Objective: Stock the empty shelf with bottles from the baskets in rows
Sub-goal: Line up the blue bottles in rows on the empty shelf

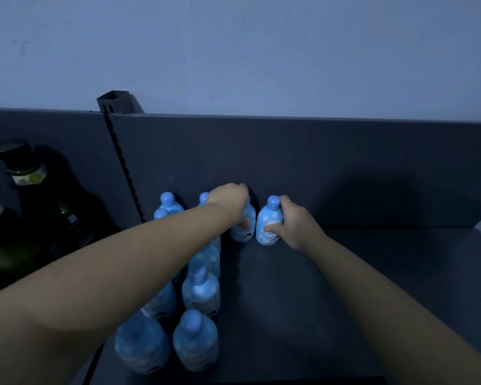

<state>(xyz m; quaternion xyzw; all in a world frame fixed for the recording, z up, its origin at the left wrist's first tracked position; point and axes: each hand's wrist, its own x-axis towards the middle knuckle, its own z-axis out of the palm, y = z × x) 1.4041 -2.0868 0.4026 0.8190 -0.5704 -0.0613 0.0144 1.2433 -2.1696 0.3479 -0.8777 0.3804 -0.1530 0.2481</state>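
A pale wall point(261, 51) rises behind a dark grey shelf point(372, 287) with an upright back panel point(317, 162), all in dim bluish light. At far left stand dark green glass bottles point(39, 195) with black caps, in the neighbouring bay. A slotted upright post point(122, 168) separates that bay from the one being filled.

Just right of the post, blue bottles point(200, 290) with rounded blue caps stand upright in two rows running from the front edge back to the panel. The left forearm crosses over them and hides part of both rows.

The left hand point(229, 200) reaches to the back and has its fingers curled over the top of a back-row bottle point(243, 230), which stands on the deck close to the panel. Just beside it, to the right, is the rightmost bottle point(268, 220), upright with its base at the deck. The right hand point(292, 220) grips its body from the right side, thumb across the front and fingers behind the neck. The two held bottles stand near each other, with a narrow gap between them.
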